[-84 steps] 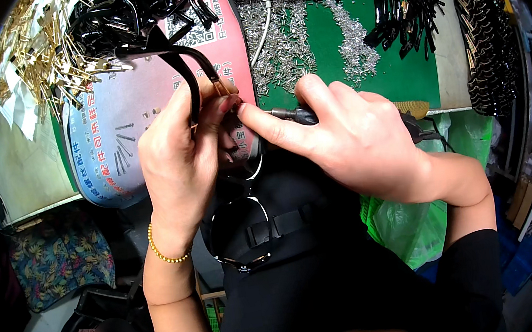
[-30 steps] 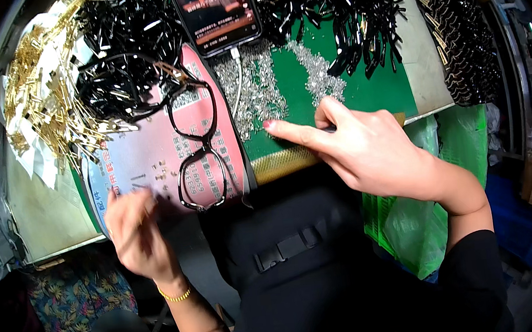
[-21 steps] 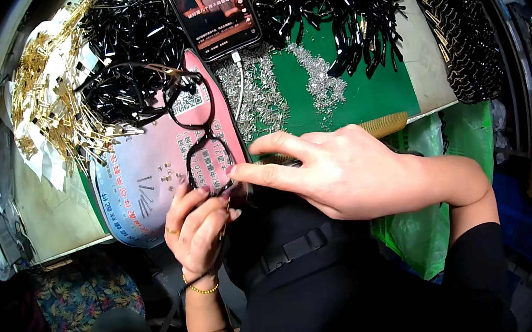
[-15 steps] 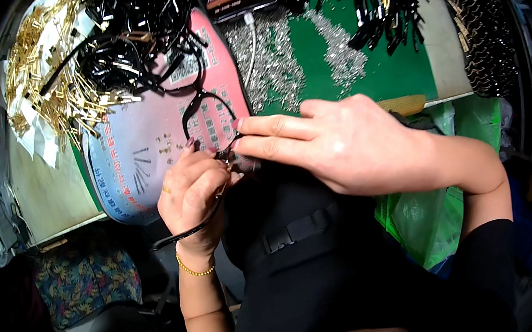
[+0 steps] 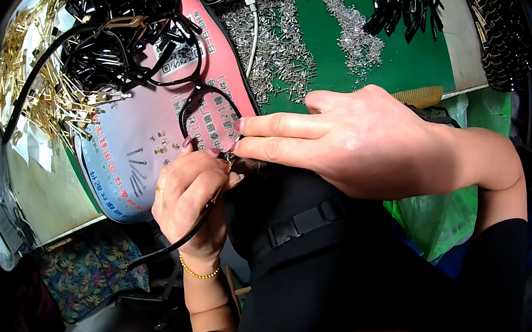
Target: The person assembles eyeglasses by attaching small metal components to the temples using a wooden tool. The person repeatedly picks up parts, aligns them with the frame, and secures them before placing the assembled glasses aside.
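Left hand (image 5: 186,198) is pinching a temple (image 5: 179,241) at the frame (image 5: 196,84); right hand (image 5: 375,144) is laying two straight fingers (image 5: 280,125) there, its grip hidden.

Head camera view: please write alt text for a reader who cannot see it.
A left hand holds a black eyeglass frame by its near end, partly over a printed mat, with the right hand at that same end. Beyond lie gold parts, black parts and small silver parts.

A black glasses frame (image 5: 195,85) sits left of centre, one temple (image 5: 34,69) curving into the upper left. Another black temple (image 5: 173,245) slants toward the lower left.
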Tool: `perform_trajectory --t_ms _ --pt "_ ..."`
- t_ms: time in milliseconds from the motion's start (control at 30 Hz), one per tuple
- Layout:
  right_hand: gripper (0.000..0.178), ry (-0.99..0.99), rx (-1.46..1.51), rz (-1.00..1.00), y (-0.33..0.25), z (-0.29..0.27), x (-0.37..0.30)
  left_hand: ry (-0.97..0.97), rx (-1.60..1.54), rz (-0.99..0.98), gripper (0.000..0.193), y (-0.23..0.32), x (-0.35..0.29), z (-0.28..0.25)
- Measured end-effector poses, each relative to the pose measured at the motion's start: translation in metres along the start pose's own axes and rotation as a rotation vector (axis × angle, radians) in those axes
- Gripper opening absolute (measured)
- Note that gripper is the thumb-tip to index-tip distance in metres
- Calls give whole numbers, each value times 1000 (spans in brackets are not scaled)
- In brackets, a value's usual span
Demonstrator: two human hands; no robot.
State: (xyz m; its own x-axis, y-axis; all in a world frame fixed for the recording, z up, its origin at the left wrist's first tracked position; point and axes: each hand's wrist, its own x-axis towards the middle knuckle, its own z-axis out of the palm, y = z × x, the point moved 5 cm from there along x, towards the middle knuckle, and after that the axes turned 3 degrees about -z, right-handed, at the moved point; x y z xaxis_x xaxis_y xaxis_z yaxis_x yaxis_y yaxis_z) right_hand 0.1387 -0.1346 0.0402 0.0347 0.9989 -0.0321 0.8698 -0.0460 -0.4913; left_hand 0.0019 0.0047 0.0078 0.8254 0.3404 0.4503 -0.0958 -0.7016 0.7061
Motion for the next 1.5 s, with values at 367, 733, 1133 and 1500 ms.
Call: perform_trajectory --t_ms 367,733,1133,1500 --pt "59 -66 1 -2 4 0 4 -81 205 99 33 17 12 6" --pt "58 -90 11 12 5 -3 5 -104 137 86 38 -1 8 4" --pt "54 -27 16 9 4 -3 6 -22 19 10 34 -7 0 1" --pt "29 212 -379 -136 -9 6 12 -22 -22 31 31 -14 -3 -2"
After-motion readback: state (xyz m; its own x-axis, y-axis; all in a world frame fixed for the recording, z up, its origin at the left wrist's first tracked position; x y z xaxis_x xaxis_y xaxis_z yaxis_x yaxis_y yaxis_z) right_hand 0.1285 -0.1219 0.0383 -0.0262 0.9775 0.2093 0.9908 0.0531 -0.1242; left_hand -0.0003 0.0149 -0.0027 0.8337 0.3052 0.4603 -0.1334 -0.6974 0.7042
